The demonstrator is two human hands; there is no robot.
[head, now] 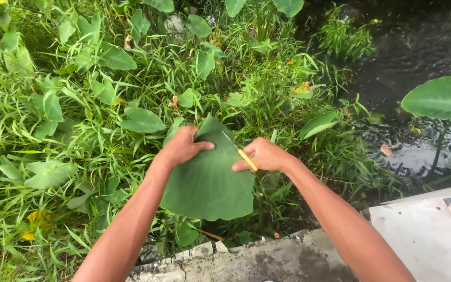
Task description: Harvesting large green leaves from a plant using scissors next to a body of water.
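The left hand grips the upper edge of a large green leaf, thumb lying across its face and the other fingers curled behind it, out of sight. The right hand is clenched around a yellow-handled cutter; only a short stretch of handle shows below the fist, and a thin grey blade slants up from it over the leaf's top right edge (whether the blade touches the leaf is hard to make out). The leaf hangs broad side to the camera between the two forearms, its stalk hidden behind it. Below the arms runs a rough concrete ledge, cut off by the bottom edge. Around and behind the leaf stands dense grass with smaller leaves of the same shape. At upper right lies dark water, with another big leaf partly cropped by the frame.
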